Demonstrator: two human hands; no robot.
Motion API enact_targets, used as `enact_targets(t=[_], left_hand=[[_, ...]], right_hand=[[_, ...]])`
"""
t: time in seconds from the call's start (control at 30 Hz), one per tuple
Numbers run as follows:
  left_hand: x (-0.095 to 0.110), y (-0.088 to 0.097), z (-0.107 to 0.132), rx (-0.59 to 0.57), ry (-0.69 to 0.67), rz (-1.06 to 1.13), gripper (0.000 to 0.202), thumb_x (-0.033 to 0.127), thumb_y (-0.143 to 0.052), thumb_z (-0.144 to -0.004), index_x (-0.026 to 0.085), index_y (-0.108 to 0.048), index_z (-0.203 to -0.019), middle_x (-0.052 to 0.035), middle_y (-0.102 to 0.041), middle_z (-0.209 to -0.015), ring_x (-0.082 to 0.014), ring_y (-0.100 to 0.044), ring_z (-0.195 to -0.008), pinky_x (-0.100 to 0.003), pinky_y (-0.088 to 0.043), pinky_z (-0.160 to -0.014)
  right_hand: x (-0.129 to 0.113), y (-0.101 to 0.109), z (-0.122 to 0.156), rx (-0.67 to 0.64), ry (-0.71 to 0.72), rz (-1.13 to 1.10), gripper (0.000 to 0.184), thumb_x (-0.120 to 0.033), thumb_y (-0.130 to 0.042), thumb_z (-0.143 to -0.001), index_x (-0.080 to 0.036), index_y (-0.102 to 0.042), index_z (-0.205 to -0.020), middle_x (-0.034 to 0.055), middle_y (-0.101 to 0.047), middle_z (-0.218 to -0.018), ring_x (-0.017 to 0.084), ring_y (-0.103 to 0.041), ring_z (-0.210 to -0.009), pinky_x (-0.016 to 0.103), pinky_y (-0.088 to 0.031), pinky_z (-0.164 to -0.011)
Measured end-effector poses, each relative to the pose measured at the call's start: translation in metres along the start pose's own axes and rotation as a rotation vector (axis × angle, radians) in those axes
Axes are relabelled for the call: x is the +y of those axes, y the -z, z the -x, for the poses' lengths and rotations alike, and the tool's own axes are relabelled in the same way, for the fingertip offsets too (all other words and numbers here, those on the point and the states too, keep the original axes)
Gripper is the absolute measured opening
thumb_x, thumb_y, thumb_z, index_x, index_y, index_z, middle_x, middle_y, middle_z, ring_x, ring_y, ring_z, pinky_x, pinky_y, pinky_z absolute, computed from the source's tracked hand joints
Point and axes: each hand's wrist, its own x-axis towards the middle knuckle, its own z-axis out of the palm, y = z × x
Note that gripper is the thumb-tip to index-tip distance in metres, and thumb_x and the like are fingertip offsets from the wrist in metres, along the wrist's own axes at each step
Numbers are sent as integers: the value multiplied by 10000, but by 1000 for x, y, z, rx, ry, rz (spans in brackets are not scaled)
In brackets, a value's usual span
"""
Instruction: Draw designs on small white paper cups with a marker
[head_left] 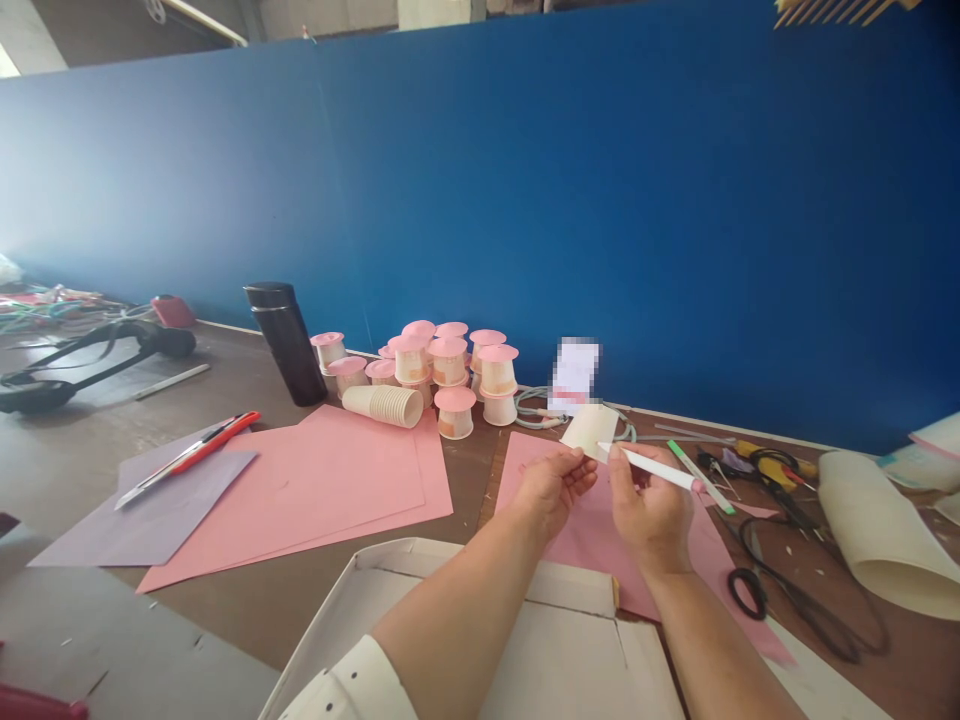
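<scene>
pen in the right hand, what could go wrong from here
The pen could slip and leave a stray mark: its tip is right at the pale cup, which the left hand seems to hold only by its edge.
The pink-topped cups might topple if bumped, as some are stacked.
The cutter lies on the purple paper with its blade showing, so a careless reach there could nick a finger.

A brown table (232,622) carries pink sheets (337,470) and cups (455,422).
</scene>
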Motion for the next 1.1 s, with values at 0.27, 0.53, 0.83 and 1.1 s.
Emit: enact_targets(t=[0.27, 0.53, 0.83, 1.1], left_hand=[[-1, 0, 1, -18, -14, -13, 59, 124, -625, -753, 66, -616, -742, -78, -636, -700, -108, -623, -679, -224, -503, -744], [0, -1, 1, 13, -5, 20, 46, 97, -621, -746, 51, -618, -752, -78, -628, -687, -104, -618, -657, -219, -507, -730], [0, -2, 1, 21, -15, 33, 40, 99, -629, -737, 67, -611, -722, -69, -625, -677, -106, -620, -652, -219, -514, -719], [1, -3, 3, 10, -9, 18, 34, 92, -620, -738, 59, -614, -734, -89, -636, -700, -111, -624, -659, -221, -514, -725]], right_hand=[[1, -1, 0, 1, 5, 33, 294, -448, -530, -817, -171, -600, -887, 65, -637, -749, 158, -572, -611, 276, -437, -573], [2, 0, -1, -12, -40, -25, 288, -438, -544, -811, -166, -601, -888, 70, -649, -762, 166, -589, -630, 285, -455, -593], [-1, 1, 0, 4, -34, -22, 291, -445, -542, -812, -169, -607, -877, 69, -637, -754, 158, -566, -614, 286, -454, -579], [0, -1, 1, -19, -21, 23, 282, -447, -535, -818, -184, -608, -891, 58, -641, -752, 167, -585, -648, 281, -447, -595]])
